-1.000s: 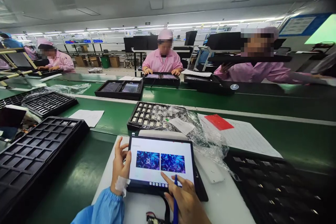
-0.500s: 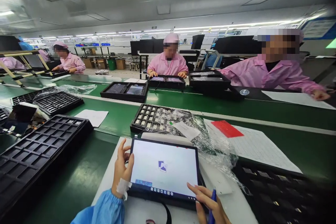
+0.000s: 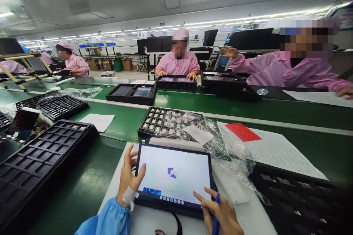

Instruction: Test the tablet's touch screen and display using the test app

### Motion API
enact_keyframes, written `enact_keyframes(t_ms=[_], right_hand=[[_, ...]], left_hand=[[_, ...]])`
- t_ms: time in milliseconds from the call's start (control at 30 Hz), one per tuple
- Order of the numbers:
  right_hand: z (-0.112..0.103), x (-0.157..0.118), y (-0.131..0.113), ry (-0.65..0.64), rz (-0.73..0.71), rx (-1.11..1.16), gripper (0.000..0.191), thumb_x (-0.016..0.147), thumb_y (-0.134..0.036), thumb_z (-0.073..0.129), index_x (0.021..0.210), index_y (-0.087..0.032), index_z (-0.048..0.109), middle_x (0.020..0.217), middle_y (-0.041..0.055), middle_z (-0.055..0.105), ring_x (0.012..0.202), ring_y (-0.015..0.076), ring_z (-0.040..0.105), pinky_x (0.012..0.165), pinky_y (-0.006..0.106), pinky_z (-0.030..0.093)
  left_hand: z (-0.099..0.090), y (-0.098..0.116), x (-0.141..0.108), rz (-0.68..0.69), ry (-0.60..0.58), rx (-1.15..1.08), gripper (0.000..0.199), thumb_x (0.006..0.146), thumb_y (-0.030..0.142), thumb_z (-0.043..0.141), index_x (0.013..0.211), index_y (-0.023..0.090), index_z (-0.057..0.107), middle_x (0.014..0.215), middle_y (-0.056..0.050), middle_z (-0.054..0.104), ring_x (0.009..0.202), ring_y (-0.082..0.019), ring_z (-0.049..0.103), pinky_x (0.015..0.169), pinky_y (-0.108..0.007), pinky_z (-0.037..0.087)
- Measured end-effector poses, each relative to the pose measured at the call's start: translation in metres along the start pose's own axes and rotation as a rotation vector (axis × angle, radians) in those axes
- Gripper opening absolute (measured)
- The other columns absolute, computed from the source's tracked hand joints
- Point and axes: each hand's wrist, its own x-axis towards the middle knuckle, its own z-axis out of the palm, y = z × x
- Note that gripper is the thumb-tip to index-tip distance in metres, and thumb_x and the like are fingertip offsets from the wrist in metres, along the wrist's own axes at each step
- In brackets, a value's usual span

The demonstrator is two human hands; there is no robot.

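Note:
A tablet (image 3: 176, 161) rests in front of me on a white pad (image 3: 110, 194), its lit screen showing a picture icon and a row of small icons along the bottom. My left hand (image 3: 129, 176), with white tape at the wrist, grips the tablet's left edge, the thumb over the front. A blue pen (image 3: 216, 213) is held in my right hand (image 3: 219, 209), among the fingers. The right index fingertip is at the lower right part of the screen; whether it touches cannot be seen. A dark strap or cable (image 3: 178, 224) lies below the tablet.
Behind the tablet stands a parts tray (image 3: 154, 123) partly under clear plastic wrap (image 3: 234, 161). A red card (image 3: 242, 132) lies on printed sheets (image 3: 286, 150). Black trays (image 3: 46, 158) flank me left and right (image 3: 298, 198). Co-workers in pink (image 3: 178, 64) sit across the green bench (image 3: 110, 108).
My right hand has shifted slightly left over the screen, the pen still in it. My left thumb has moved further onto the screen. The co-worker at right has raised an arm.

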Motion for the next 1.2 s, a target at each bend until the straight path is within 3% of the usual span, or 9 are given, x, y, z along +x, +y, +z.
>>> enact_keyframes(t_ms=[100,267,367,600,833,933,1067,1200], right_hand=[[0.002,0.003,0.006,-0.066,-0.128,-0.107,0.017,0.093,-0.013,0.045,0.092,-0.025,0.057,0.102,0.0058,0.073,0.103,0.028,0.065,0.083,0.043,0.046],[-0.005,0.003,0.017,-0.055,-0.044,-0.261,0.018,0.095,-0.022,0.043,0.109,-0.019,0.054,0.118,0.0135,0.067,0.12,0.0346,0.053,0.085,0.049,0.048],[-0.01,0.001,0.019,-0.006,-0.048,-0.242,0.017,0.094,-0.023,0.048,0.109,-0.017,0.053,0.121,0.0167,0.064,0.124,0.0337,0.049,0.088,0.048,0.049],[-0.009,-0.001,0.02,0.027,-0.071,-0.171,0.017,0.093,-0.02,0.05,0.109,-0.018,0.053,0.115,0.0128,0.067,0.116,0.0274,0.057,0.085,0.039,0.054],[-0.009,0.002,0.018,0.043,-0.074,-0.152,0.016,0.093,-0.02,0.049,0.108,-0.019,0.054,0.109,0.0113,0.07,0.106,0.0258,0.064,0.081,0.037,0.057],[-0.01,0.004,0.016,0.043,-0.076,-0.124,0.017,0.093,-0.019,0.048,0.108,-0.018,0.054,0.108,0.0121,0.071,0.104,0.0255,0.065,0.08,0.036,0.058],[-0.01,0.003,0.015,0.036,-0.058,-0.11,0.017,0.093,-0.02,0.048,0.109,-0.02,0.054,0.108,0.0107,0.071,0.103,0.0248,0.066,0.079,0.035,0.058],[-0.01,-0.001,0.017,0.031,-0.053,-0.113,0.017,0.093,-0.02,0.049,0.108,-0.02,0.054,0.109,0.0098,0.07,0.104,0.0245,0.064,0.08,0.034,0.057]], left_hand=[[0.0,0.0,0.0,-0.01,-0.008,0.019,0.064,0.079,0.036,0.055,0.137,0.025,0.031,0.108,-0.006,0.056,0.069,-0.013,0.056,0.074,-0.033,0.048],[-0.001,-0.004,0.001,-0.014,0.011,0.005,0.058,0.084,0.038,0.051,0.137,0.025,0.033,0.107,-0.006,0.058,0.067,-0.013,0.058,0.068,-0.031,0.05],[-0.003,-0.011,0.004,0.003,-0.009,-0.014,0.058,0.085,0.038,0.052,0.138,0.025,0.032,0.111,-0.007,0.058,0.071,-0.014,0.06,0.069,-0.031,0.05],[-0.007,-0.012,0.004,0.021,-0.053,-0.015,0.06,0.086,0.036,0.054,0.139,0.026,0.028,0.112,-0.007,0.055,0.077,-0.015,0.061,0.076,-0.034,0.051],[-0.005,-0.009,0.0,0.15,-0.124,0.15,0.082,0.074,0.033,0.066,0.143,0.029,0.022,0.118,-0.007,0.048,0.085,-0.019,0.06,0.081,-0.039,0.051],[-0.004,-0.014,0.002,0.179,-0.097,0.187,0.076,0.077,0.034,0.062,0.142,0.028,0.023,0.114,-0.007,0.049,0.078,-0.016,0.059,0.074,-0.035,0.051],[-0.004,-0.019,0.004,0.117,-0.038,0.153,0.057,0.088,0.032,0.047,0.141,0.025,0.027,0.104,-0.004,0.052,0.06,-0.01,0.053,0.062,-0.028,0.049],[-0.004,-0.018,0.004,0.106,-0.021,0.093,0.053,0.091,0.034,0.044,0.141,0.026,0.027,0.105,-0.005,0.054,0.061,-0.01,0.055,0.061,-0.027,0.049]])
